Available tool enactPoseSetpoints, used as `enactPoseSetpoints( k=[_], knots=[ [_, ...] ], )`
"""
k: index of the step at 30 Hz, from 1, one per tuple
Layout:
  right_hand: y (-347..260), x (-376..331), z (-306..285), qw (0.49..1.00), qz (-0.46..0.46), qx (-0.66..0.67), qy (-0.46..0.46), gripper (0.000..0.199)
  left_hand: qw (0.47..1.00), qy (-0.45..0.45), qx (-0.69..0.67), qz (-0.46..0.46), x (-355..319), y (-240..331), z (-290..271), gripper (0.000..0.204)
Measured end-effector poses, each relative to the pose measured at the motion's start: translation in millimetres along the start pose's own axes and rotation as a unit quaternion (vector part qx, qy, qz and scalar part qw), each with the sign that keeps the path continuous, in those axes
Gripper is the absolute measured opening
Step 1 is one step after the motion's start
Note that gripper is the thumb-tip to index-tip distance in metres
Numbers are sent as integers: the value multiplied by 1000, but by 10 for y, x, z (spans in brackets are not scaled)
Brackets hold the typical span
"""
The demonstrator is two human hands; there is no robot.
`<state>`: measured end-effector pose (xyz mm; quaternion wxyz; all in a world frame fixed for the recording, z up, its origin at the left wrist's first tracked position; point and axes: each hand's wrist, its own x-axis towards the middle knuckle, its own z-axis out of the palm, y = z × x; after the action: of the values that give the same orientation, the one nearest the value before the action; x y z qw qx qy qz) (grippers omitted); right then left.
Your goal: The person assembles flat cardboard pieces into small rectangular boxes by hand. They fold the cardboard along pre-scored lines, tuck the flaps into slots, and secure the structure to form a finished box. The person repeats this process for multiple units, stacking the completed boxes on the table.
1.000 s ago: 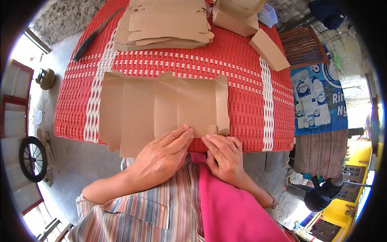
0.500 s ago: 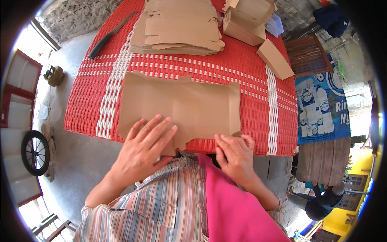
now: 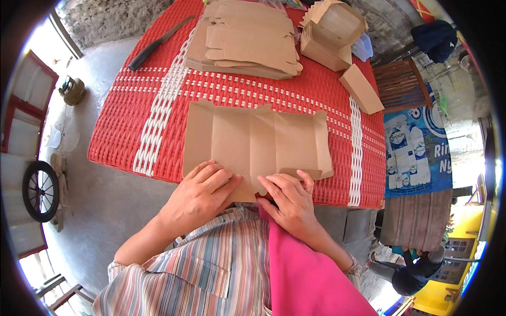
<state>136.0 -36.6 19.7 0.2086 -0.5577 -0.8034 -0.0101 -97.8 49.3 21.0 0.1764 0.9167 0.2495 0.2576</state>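
A brown cardboard box blank (image 3: pixel 232 137) lies unfolded at the near edge of the table, its crease lines showing and its right end flap bent up. On its near left edge, my left hand (image 3: pixel 208 187) grips the board with curled fingers on top, the thumb side low. My right hand (image 3: pixel 290 203) pinches the near edge around the middle, fingers over the board and thumb below. Beside the right fingers a small near flap (image 3: pixel 303 172) is folded inward. What lies under the board between the hands is hidden.
The red and white woven table (image 3: pixel 126 113) holds a stack of flat box blanks (image 3: pixel 247 39) at the back. A dark-handled knife (image 3: pixel 158 45) lies back left. At back right stand nested open boxes (image 3: pixel 332 34), a narrow closed box (image 3: pixel 362 89) and a clear plastic container (image 3: pixel 362 47).
The blank has shifted right and its creases and right flap now bend up. My right hand slid left from the right corner to the middle; my left hand's fingers curled more at the edge.
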Motion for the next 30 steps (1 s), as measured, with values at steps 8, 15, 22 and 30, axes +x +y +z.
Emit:
enactPoseSetpoints(
  k=[8,15,22,30],
  knots=[
    [69,83,90,999,-18,8,48,41,994,45,-97,-23,91,-77,-72,19],
    [101,255,103,997,14,25,73,46,975,44,-127,-177,265,-103,-78,14],
    [106,336,173,992,59,49,97,36,976,106,-26,-190,394,-97,111,20],
    [111,206,49,999,-23,-25,-3,30,998,-20,53,-30,266,-167,125,27]
  ],
)
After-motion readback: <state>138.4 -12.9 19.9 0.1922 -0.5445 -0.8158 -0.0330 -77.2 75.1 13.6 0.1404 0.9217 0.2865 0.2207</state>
